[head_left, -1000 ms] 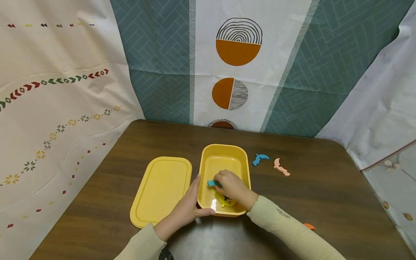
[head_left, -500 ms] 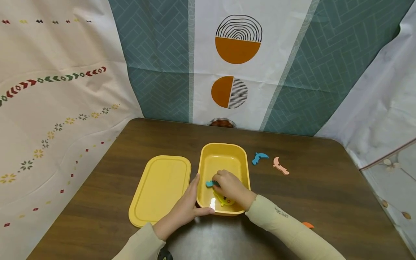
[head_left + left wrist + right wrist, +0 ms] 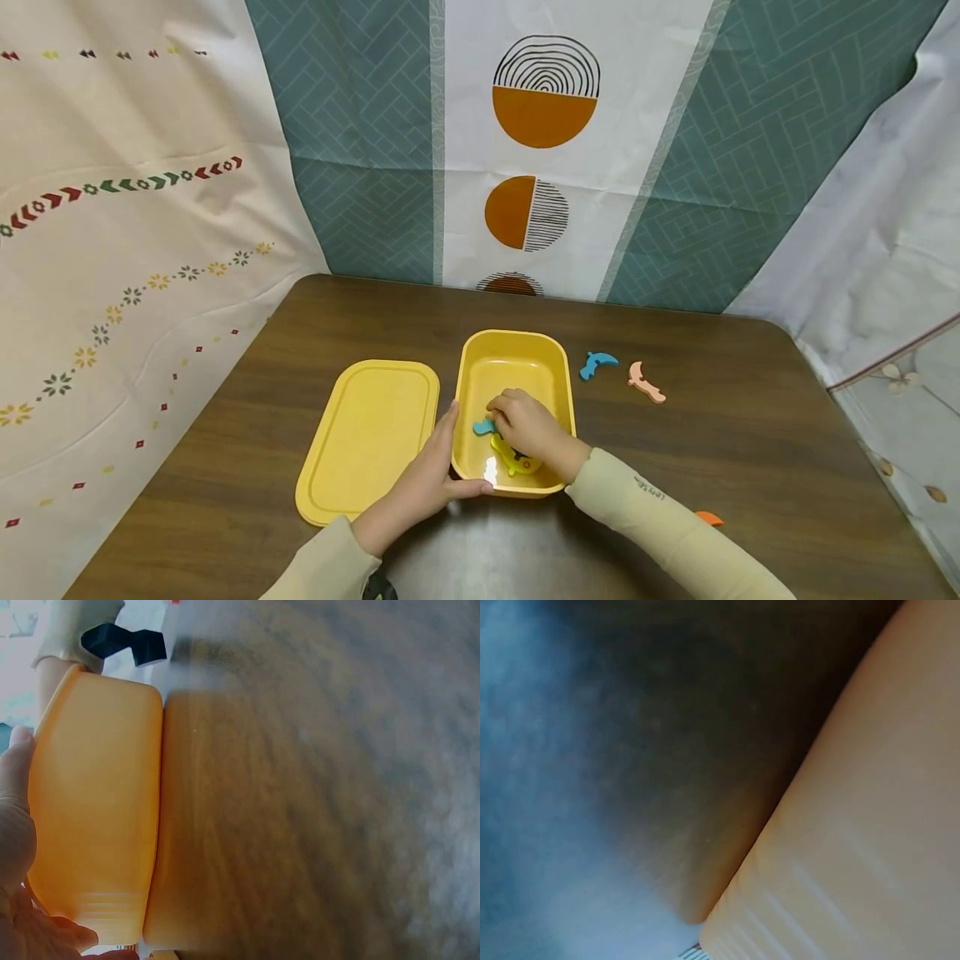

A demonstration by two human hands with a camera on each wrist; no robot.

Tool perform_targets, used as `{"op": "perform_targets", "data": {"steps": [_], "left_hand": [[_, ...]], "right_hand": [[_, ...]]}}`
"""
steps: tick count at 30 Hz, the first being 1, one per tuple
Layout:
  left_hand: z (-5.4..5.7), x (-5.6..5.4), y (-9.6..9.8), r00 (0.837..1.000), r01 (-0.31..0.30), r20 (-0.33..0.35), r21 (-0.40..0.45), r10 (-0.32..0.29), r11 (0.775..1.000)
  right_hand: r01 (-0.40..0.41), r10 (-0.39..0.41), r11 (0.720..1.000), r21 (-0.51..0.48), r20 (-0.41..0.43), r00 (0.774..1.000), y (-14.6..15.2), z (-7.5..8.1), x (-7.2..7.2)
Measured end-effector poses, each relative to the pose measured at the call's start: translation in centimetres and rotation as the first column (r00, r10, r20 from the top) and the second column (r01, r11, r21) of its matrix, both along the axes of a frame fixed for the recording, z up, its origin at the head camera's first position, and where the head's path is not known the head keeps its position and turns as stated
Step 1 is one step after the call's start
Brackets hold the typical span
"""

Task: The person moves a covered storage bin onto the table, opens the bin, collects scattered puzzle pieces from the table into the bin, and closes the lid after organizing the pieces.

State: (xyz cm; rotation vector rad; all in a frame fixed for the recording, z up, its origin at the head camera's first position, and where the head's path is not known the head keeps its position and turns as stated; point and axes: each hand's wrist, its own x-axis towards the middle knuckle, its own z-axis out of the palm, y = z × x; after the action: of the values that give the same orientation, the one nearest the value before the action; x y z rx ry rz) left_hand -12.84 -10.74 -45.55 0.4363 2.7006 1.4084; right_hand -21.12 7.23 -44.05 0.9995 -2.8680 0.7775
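Observation:
A deep yellow box [image 3: 558, 367] stands on the table, and its plain outer wall fills part of both wrist views. My left hand [image 3: 420, 483] holds its near left corner, fingers along the left wall and thumb across the front rim. Inside the box, my right hand [image 3: 528, 429] has its fingers bent down over the right end of a small teal piece [image 3: 482, 427]. Its fingertips are mostly hidden from above. A flat yellow crescent-shaped piece [image 3: 517, 463] with dark markings lies on the box floor below that hand, partly covered by it.
A flat yellow lid [image 3: 367, 437] lies left of the box. Right of the box are a blue curved piece [image 3: 597, 364] and a pink curved piece [image 3: 645, 383]. An orange piece [image 3: 708, 518] shows beside the right sleeve. Patterned cloth [image 3: 360, 167] hangs behind the table.
The right hand's fingers have shifted slightly, and more of the yellow crescent piece shows beneath them. The teal piece sits a little further left. The left hand keeps its place on the box.

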Motion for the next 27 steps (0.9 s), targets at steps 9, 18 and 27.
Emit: {"op": "perform_targets", "data": {"steps": [9, 18, 27], "left_hand": [[0.1, 0.0, -0.1, 1.000, 0.009, 0.016, -0.008, -0.009, 1.000], [0.2, 0.1, -0.2, 1.000, 0.001, 0.020, -0.012, -0.001, 1.000], [0.2, 0.1, -0.2, 1.000, -0.007, 0.015, -0.009, 0.007, 1.000]], "right_hand": [[0.095, -0.093, 0.989, -0.110, 0.025, 0.995, 0.2, 0.8, -0.1], [0.096, -0.102, 0.989, -0.108, -0.044, 0.994, 1.1, 1.8, 0.1], [0.132, -0.148, 0.984, -0.122, -0.138, 0.979, 2.3, 3.2, -0.3]]}}
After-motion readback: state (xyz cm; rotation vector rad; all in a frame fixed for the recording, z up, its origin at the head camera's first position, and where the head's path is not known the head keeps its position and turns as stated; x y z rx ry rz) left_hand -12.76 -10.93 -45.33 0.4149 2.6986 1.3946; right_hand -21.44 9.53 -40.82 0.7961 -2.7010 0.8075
